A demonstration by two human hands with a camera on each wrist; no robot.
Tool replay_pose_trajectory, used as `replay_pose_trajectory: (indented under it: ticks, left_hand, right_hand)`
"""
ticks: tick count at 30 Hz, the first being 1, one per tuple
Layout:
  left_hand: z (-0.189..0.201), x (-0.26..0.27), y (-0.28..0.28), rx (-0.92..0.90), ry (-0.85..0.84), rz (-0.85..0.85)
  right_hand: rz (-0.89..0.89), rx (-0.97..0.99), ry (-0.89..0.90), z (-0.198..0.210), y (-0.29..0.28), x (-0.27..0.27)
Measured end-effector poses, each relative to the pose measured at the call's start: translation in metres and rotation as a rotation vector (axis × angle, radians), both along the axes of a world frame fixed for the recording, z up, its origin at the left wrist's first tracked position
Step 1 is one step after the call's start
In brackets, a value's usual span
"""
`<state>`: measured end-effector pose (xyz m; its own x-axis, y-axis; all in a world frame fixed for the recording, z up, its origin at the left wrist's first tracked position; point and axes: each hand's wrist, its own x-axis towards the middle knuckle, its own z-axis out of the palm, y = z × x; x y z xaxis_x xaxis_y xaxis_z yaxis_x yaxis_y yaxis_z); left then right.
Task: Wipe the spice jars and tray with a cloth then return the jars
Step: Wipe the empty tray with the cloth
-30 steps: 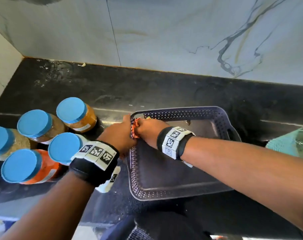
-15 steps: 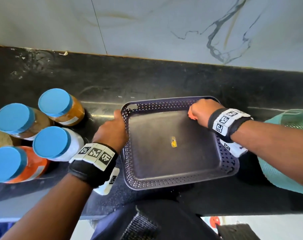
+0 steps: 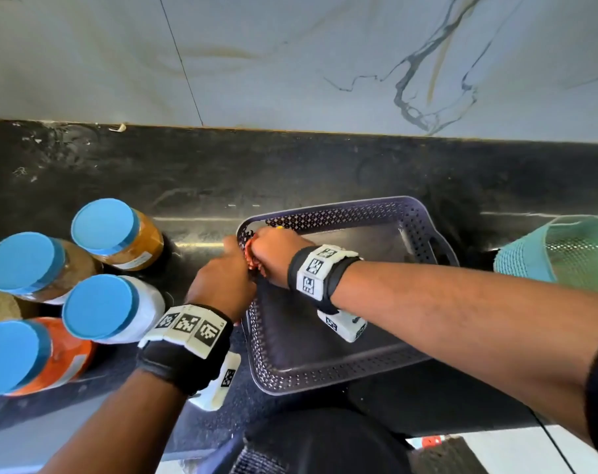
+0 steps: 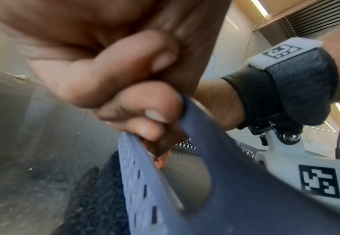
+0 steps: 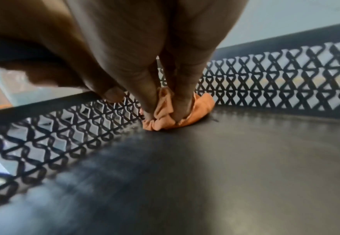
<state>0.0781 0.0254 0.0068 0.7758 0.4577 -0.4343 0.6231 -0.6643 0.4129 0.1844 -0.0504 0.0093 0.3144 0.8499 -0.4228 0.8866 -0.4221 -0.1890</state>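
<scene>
Four blue-lidded spice jars (image 3: pixel 101 306) standing at frame left on the counter (image 3: pixel 290 172) — just right of them, left hand (image 3: pixel 222 278) gripping the tray (image 3: pixel 324 381) by its left rim; right hand (image 3: pixel 277 254) pinching a bunched orange cloth (image 5: pixel 165 117), pressing it into the tray's upper-left corner.

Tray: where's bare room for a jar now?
The dark perforated plastic tray's floor is bare from the orange cloth to its right handle wall. Crowded: far-left corner, where left hand grips the rim and right hand holds cloth; blue-lidded jars left.
</scene>
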Motion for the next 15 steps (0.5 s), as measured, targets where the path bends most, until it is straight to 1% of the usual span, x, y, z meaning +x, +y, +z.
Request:
replay_pose_trajectory:
  ticks: [3,5,6,8,9,11,13,15]
  left_hand:
    - [0.001,0.0,-0.004,0.004,0.005,0.05]
    - [0.0,-0.001,-0.003,0.016,0.02,0.053]
    - [0.0,-0.002,-0.003,0.02,0.024,0.049]
    - [0.0,-0.004,-0.002,0.021,0.019,0.045]
    - [0.001,-0.004,-0.002,0.019,0.015,0.045]
    - [0.002,-0.005,-0.003,0.013,0.009,0.046]
    - [0.001,-0.005,-0.002,0.009,0.009,0.041]
    - [0.001,-0.006,-0.001,0.006,0.006,0.025]
  right_hand:
    - [0.051,-0.022,-0.019,0.002,-0.004,0.003]
    - [0.06,-0.06,-0.026,0.005,-0.02,0.023]
    - [0.033,-0.091,-0.018,0.007,-0.032,0.035]
    - [-0.068,-0.169,-0.048,0.012,-0.062,0.062]
    - [-0.125,-0.213,-0.091,0.013,-0.078,0.074]
    - [-0.279,-0.272,-0.153,0.014,-0.105,0.095]
    - [-0.466,-0.233,-0.196,0.011,-0.12,0.108]
    - [-0.583,-0.218,-0.222,0.01,-0.119,0.11]
